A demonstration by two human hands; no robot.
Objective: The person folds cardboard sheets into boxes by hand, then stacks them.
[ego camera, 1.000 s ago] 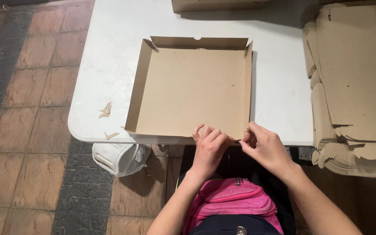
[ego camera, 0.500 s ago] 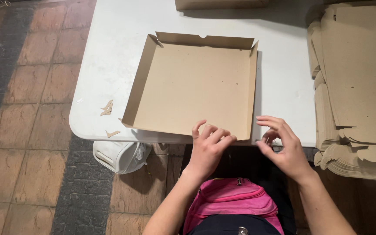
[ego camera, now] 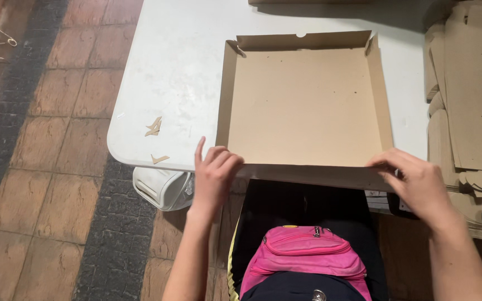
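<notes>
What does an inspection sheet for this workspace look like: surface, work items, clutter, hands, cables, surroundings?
Surface: white table, tray at its near edge.
Work items: shallow cardboard tray, three walls up, near flap folded down.
Clutter: cardboard scraps; stack of flat cardboard on the right.
Hands: left hand on the tray's near left corner; right hand on the near right corner.
Cables: nothing seen.
Surroundings: tiled floor, white container under the table, pink bag.

Bare forearms without sleeves, dark clothing, a pink zipped pack [ego camera: 303, 252] at the waist.
</notes>
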